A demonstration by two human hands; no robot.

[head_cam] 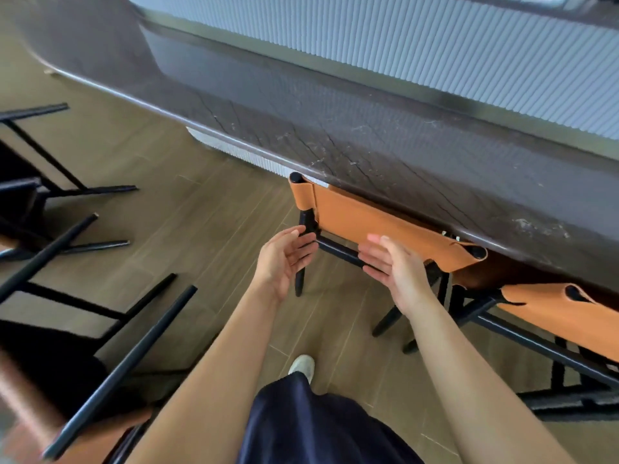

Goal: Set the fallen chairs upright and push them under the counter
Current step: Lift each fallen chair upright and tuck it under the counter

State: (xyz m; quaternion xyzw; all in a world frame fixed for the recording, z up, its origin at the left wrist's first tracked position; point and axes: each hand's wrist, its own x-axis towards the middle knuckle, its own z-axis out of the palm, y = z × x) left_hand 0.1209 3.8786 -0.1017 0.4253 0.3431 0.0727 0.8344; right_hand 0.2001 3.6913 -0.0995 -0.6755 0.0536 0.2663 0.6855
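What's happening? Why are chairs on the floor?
A person is tidying chairs. Their open left hand and right hand are at the black frame of an upright tan leather-backed chair, tucked under the dark stone counter. A second tan chair stands beside it. On the left, black-legged chairs lie tipped over.

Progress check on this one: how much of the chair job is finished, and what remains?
Done: the right chair and the middle chair stand upright, backs at the counter edge. In hand: the left hand and right hand are open at the middle chair's black back rail, no grip on it. Left: at least two more, the near fallen chair and the far fallen chair, lie on the floor.
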